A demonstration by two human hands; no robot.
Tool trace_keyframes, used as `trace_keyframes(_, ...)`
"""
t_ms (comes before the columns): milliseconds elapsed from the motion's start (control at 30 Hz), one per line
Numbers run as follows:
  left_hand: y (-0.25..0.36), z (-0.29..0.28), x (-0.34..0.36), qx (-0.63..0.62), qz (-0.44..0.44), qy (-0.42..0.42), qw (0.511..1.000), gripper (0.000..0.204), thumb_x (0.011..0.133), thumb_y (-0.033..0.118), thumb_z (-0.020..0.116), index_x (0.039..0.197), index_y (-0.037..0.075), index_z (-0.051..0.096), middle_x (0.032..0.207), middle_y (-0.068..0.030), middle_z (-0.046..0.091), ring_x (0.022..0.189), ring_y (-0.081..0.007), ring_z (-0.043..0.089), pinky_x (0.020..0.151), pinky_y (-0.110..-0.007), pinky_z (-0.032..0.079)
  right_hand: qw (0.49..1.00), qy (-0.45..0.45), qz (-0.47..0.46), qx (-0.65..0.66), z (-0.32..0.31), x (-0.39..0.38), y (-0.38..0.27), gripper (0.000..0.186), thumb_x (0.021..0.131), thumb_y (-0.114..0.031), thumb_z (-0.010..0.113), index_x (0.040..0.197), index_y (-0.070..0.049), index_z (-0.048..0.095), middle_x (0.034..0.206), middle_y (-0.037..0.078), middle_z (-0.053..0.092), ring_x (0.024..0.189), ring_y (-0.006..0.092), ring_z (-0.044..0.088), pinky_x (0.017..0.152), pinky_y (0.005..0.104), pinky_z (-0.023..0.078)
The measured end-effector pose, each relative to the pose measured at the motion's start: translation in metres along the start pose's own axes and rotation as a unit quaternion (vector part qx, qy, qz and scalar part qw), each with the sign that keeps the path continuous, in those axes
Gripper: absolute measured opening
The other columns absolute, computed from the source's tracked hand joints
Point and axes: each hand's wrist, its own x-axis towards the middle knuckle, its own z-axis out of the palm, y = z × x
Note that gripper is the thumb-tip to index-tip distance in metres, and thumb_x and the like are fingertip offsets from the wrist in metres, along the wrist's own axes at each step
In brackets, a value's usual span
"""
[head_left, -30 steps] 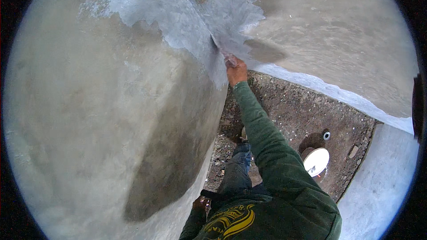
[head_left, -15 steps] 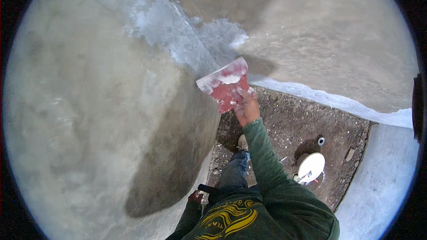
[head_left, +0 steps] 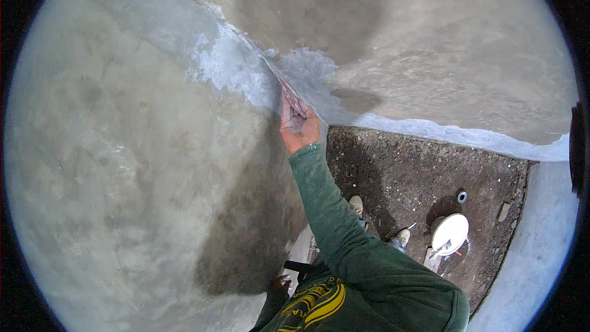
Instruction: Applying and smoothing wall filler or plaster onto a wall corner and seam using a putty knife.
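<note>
Two sides: a brownish-grey left wall (head_left: 110, 197) and a similar far wall (head_left: 455, 43) meet in a slanting corner, with broad shadows on both.
Corner coating: a ragged pale patch (head_left: 230, 64) covers the join and spreads onto both sides.
Underfoot: dark, gritty floor (head_left: 418, 163) flecked with white; two light shoes (head_left: 356, 205) stand on it.
Nearby, to the right: a round white-topped container (head_left: 450, 233), a small grey ring (head_left: 462, 197) just behind it, and a tan block (head_left: 503, 211) near the floor's right edge.
In the way: the green sleeve (head_left: 329, 200) crosses in front of the left wall and hides part of the floor.
Changed since half a second ago: the red spreader (head_left: 293, 95) then showed its broad face; now it is turned nearly edge-on, in the corner. Both shoes show now, where one did.
Spreader's look: thin, dull red, smeared whitish; its blade appears to meet the pale patch.
Right hand (head_left: 301, 126): fingers pinch the spreader, palm partly visible.
Left hand (head_left: 283, 283): low beside the left wall, in shadow; whether its fingers hold anything, I cannot tell.
</note>
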Motion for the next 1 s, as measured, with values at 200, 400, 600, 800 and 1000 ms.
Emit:
trace_keyframes(200, 0.021, -0.008, 0.007, 0.005, 0.006, -0.029, 1.000, 0.044, 0.085, 0.029, 0.068, 0.122, 0.007, 0.060, 0.092, -0.0145, 0.069, 0.075, -0.0214, 0.069, 0.066, -0.036, 0.058, 0.999, 0.023, 0.029, 0.032, -0.002, 0.025, -0.013, 0.034, 0.096, -0.002, 0.036, 0.123, 0.013, 0.050, 0.123, 0.024, 0.058, 0.116, 0.0309, 0.058, 0.093, 0.0351, 0.056)
trace_keyframes(400, 0.027, 0.004, 0.005, -0.021, 0.011, -0.055, 0.998, 0.042, 0.086, 0.029, 0.068, 0.122, 0.008, 0.061, 0.094, -0.0145, 0.069, 0.075, -0.0220, 0.069, 0.067, -0.037, 0.058, 0.994, -0.078, -0.049, 0.056, -0.018, -0.013, -0.056, 0.033, 0.094, -0.003, 0.039, 0.121, 0.011, 0.053, 0.120, 0.021, 0.061, 0.111, 0.0248, 0.061, 0.088, 0.0319, 0.057)
trace_keyframes(600, 0.025, 0.026, 0.066, -0.069, -0.327, -0.211, 0.919, 0.038, 0.087, 0.028, 0.065, 0.121, 0.011, 0.061, 0.096, -0.0124, 0.069, 0.075, -0.0205, 0.068, 0.066, -0.037, 0.057, 0.975, 0.059, -0.048, -0.207, -0.051, -0.062, -0.133, 0.029, 0.089, -0.016, 0.051, 0.111, 0.001, 0.060, 0.107, 0.015, 0.066, 0.090, 0.0213, 0.066, 0.069, 0.0341, 0.055)
trace_keyframes(800, 0.057, 0.072, 0.113, 0.360, 0.018, -0.089, 0.929, 0.052, 0.081, 0.037, 0.068, 0.122, 0.006, 0.060, 0.097, -0.0127, 0.069, 0.088, -0.0272, 0.065, 0.075, -0.044, 0.053, 0.939, 0.057, -0.087, -0.328, -0.059, -0.162, -0.216, 0.029, 0.087, -0.016, 0.052, 0.111, 0.000, 0.058, 0.105, 0.014, 0.067, 0.093, 0.0297, 0.065, 0.080, 0.0428, 0.053)
trace_keyframes(1000, 0.162, 0.115, 0.184, 0.117, 0.316, -0.044, 0.940, 0.032, 0.087, 0.027, 0.062, 0.116, 0.012, 0.066, 0.099, -0.0110, 0.069, 0.093, -0.0278, 0.065, 0.085, -0.042, 0.051, 0.923, -0.009, -0.153, -0.353, -0.051, -0.241, -0.275, 0.036, 0.087, -0.005, 0.056, 0.123, -0.002, 0.051, 0.118, 0.012, 0.061, 0.111, 0.0263, 0.059, 0.100, 0.0433, 0.046)
